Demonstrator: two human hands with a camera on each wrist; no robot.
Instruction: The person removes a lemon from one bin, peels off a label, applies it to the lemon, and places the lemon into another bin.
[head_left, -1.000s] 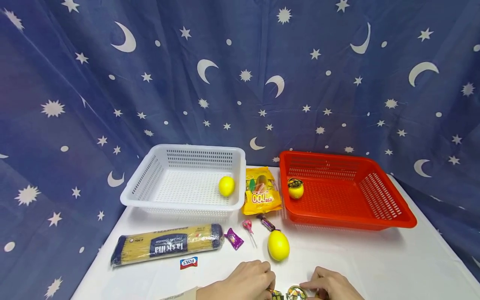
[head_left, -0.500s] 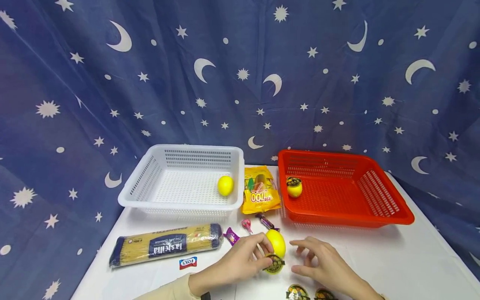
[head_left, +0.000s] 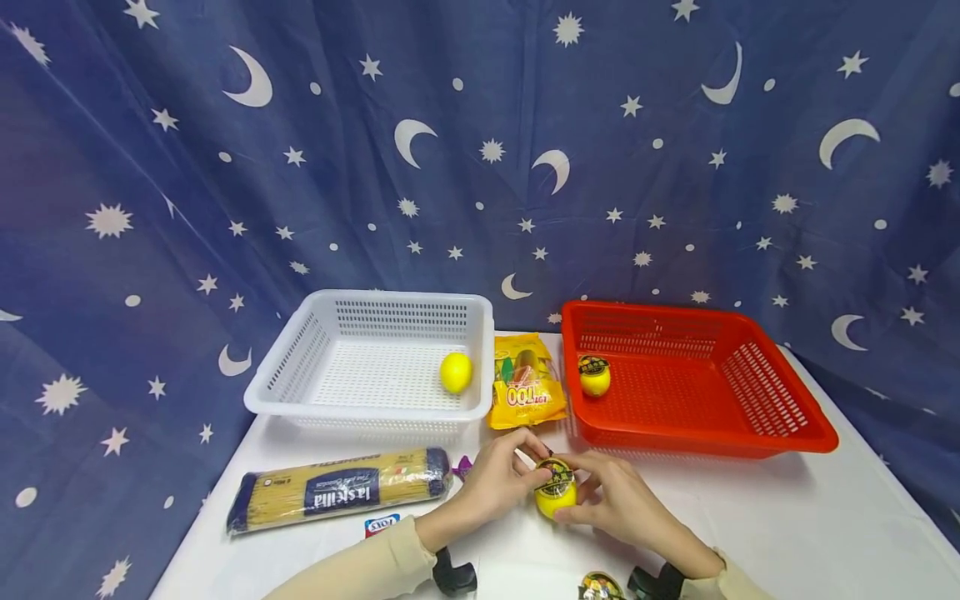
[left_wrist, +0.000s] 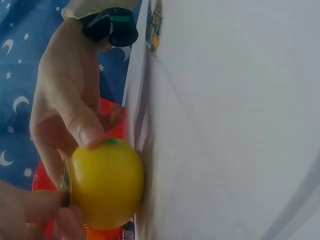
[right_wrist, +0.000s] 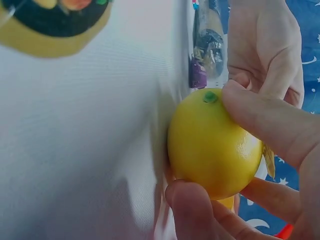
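A yellow toy lemon (head_left: 556,505) rests on the white table between the two hands. A round black-and-gold sticker (head_left: 557,475) lies over its upper side. My right hand (head_left: 621,500) grips the lemon, thumb low on its near side and fingers on the far side. With its thumb and fingers, my left hand (head_left: 493,477) pinches the sticker's edge against the lemon. The left wrist view shows the lemon (left_wrist: 107,185) with the sticker (left_wrist: 64,181) edge-on at its side. In the right wrist view, the lemon (right_wrist: 212,145) shows a green tip.
Behind stand a white basket (head_left: 300,410) and a red basket (head_left: 675,442), each holding one lemon. A yellow candy bag (head_left: 525,392) lies between them. Left are a spaghetti pack (head_left: 337,492), a small red-and-blue packet (head_left: 381,524) and a purple candy (head_left: 462,467). Another round sticker (head_left: 600,586) lies in front.
My left hand has picked up a sticker from the near edge and carried it forward onto the lemon. My right hand has left the stickers and taken hold of the lemon.
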